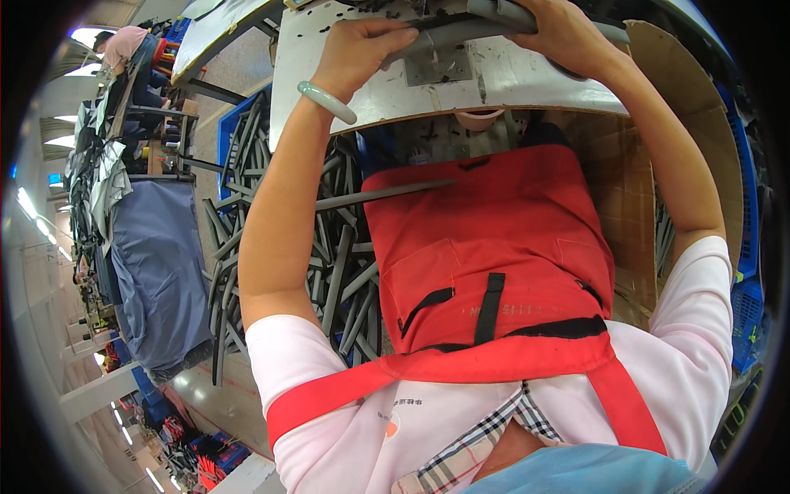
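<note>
At the far edge of the view, a grey foam-like tube (461,34) spans the space between my hands above a white worktable (329,92). My left hand (360,51), with a pale green bangle on its wrist, is closed on the tube's left part. My right hand (568,34) is closed around its right part, where a second grey piece (504,11) shows by the fingers. Beneath the tube, a metal plate (440,67) is set in the tabletop. The upper frame edge cuts off what lies beyond.
Many grey strips (337,272) lie heaped at my left, some in a blue crate (224,132). One strip (387,194) reaches over my red apron (494,222). Cardboard (629,181) and blue baskets (747,313) stand right. Another person (127,43) sits far left.
</note>
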The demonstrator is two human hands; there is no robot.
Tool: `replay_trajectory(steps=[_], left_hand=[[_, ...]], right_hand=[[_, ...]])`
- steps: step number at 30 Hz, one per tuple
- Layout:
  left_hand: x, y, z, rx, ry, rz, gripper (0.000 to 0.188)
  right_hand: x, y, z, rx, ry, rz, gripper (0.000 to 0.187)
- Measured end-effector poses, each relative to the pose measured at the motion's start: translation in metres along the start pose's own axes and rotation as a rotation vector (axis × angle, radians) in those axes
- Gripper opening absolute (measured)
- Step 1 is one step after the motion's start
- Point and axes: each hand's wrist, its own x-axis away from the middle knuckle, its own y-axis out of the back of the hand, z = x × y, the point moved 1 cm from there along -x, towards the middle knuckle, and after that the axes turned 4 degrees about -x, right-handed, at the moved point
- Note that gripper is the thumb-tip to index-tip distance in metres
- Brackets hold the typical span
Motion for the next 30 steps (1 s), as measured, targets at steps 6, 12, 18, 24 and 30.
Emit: replay_trajectory(steps=[6, 12, 18, 24, 30], left_hand=[[-0.006, 0.003, 0.005, 0.054, -0.029, 0.022, 0.028], [-0.040, -0.004, 0.003, 0.260, 0.218, 0.025, 0.017], [-0.029, 0.034, 0.024, 0.414, 0.083, -0.151, 0.021], [0.028, -0.019, -0.030, -0.267, -0.148, 0.117, 0.026], [0.044, -0.063, -0.077, 0.161, -0.327, 0.073, 0.020]], right_hand=[[-0.005, 0.000, 0.000, 0.051, -0.033, -0.001, 0.049], [-0.030, -0.014, -0.032, -0.039, -0.020, -0.023, 0.071], [0.001, 0.022, -0.024, -0.186, -0.239, -0.180, 0.056], [0.065, -0.072, 0.055, -0.006, 0.544, -0.092, 0.036], [0.056, -0.133, 0.103, 0.341, 0.260, 0.173, 0.028]])
